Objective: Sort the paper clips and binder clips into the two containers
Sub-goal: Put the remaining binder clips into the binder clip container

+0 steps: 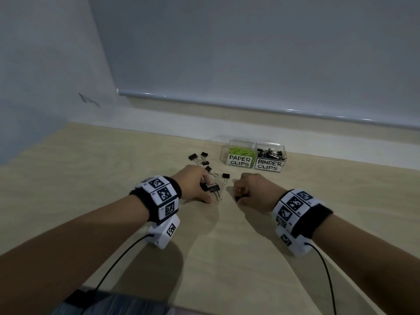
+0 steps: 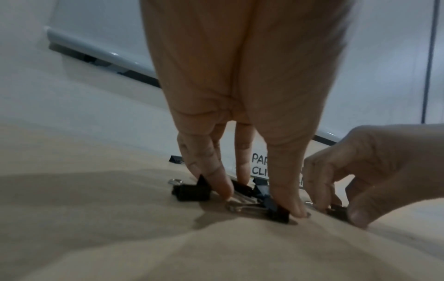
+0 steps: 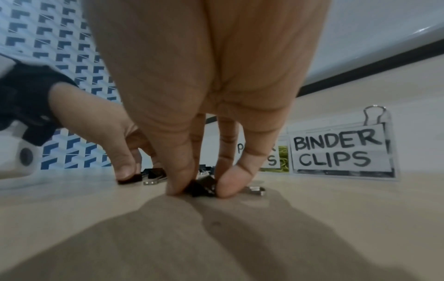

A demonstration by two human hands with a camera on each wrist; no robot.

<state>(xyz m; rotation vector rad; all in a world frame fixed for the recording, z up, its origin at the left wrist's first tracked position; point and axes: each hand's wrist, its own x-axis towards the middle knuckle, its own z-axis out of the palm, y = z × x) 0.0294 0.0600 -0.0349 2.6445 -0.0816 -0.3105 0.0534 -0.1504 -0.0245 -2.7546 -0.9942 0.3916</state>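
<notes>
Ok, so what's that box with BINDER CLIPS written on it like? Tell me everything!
The binder clips box is a small see-through container, plastic by the look of it, with a white label on its front hand-lettered BINDER CLIPS in black. It stands upright on the wooden table, far side, pressed against the paper clips box on its left. It is piled with black binder clips with silver handles; one handle pokes above the rim. Neither hand touches it.

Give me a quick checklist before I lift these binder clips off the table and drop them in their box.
1. Right hand pinches a binder clip: ok.
2. Left hand has its clips gripped: cannot tell.
3. Binder clips container open on top: ok.
4. Path to it free of the paper clips container: ok.
5. Loose clips left on the table: not ok, several remain.
</notes>
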